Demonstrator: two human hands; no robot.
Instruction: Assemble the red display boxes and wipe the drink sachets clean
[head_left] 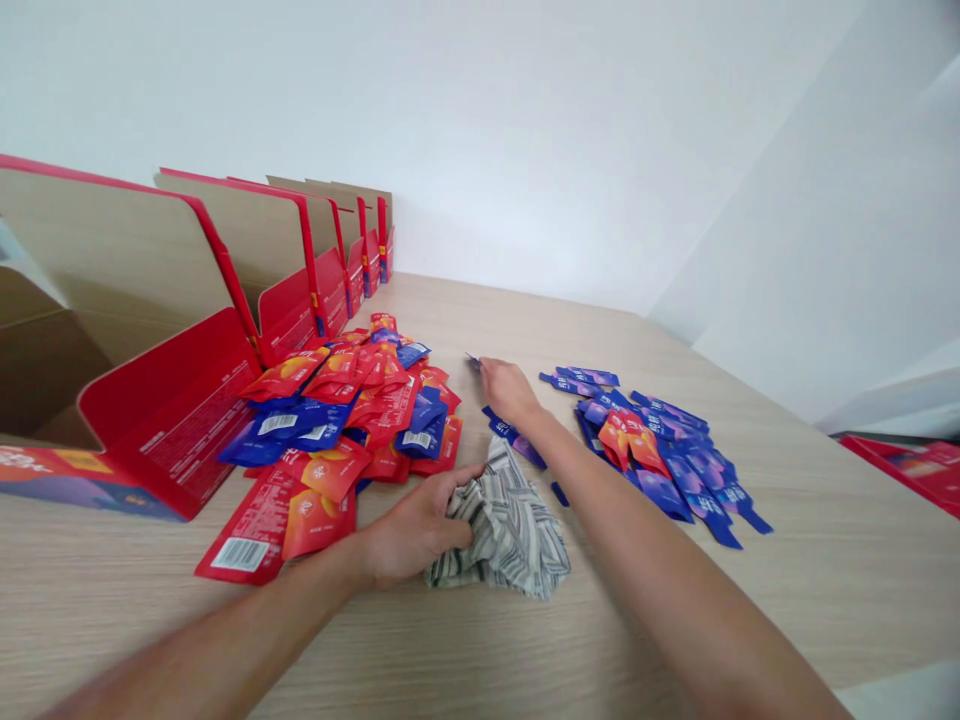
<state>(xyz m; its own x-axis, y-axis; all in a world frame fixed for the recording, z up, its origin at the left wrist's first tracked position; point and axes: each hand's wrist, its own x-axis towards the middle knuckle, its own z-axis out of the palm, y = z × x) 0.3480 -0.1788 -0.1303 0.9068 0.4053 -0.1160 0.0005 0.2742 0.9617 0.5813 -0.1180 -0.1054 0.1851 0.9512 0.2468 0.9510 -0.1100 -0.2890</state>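
Observation:
My left hand (pixel 416 530) is closed around the edge of a crumpled cloth pouch (pixel 521 530) with a grey, black and white striped pattern. Farther forward, my right hand (pixel 506 388) pinches a thin dark blue piece (pixel 473 361), mostly covered by the fingers; it resembles the flat blue-purple packs nearby. Another blue-purple pack (pixel 517 438) lies on the table, partly behind the pouch and my right forearm. Left of my hands is a heap of red-orange sachets (pixel 322 475) and blue sachets (pixel 304 425), several showing barcodes.
Several opened red cardboard boxes (pixel 202 400) stand in a row along the left, flaps raised. To the right, flat blue-purple packs (pixel 690 470) are spread out with red-orange sachets (pixel 634 443) on top. A red object (pixel 904 465) shows beyond the right table edge. White walls border the wooden table (pixel 480 310).

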